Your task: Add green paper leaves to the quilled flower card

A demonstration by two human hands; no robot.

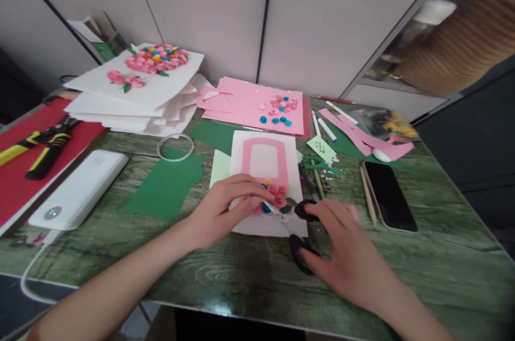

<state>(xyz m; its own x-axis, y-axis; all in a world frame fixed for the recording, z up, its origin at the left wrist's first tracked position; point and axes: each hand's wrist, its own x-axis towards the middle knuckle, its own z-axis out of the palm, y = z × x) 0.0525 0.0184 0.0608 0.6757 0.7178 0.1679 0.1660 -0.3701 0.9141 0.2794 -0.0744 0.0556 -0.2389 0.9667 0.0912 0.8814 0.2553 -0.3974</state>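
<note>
My right hand (341,250) grips a pair of scissors (286,219) by its black handles, which are spread apart. The blades point left, over the lower part of a white card (237,153) with a pink paper frame (281,161) on it. Rolled pink paper flowers (277,194) sit at the frame's base, with small blue and yellow ones partly covered. Beside the blade tips, the thumb and fingers of my left hand (225,204) come together in a pinch. What lies between those fingertips is too small or hidden to tell.
On the left are a white power bank (86,185), yellow-black pliers (52,148), green paper (161,191) and a stack of white sheets (140,105). Pink paper (241,102) with small rolls lies behind the card. A phone (390,196) and pink strips (346,129) lie rightward.
</note>
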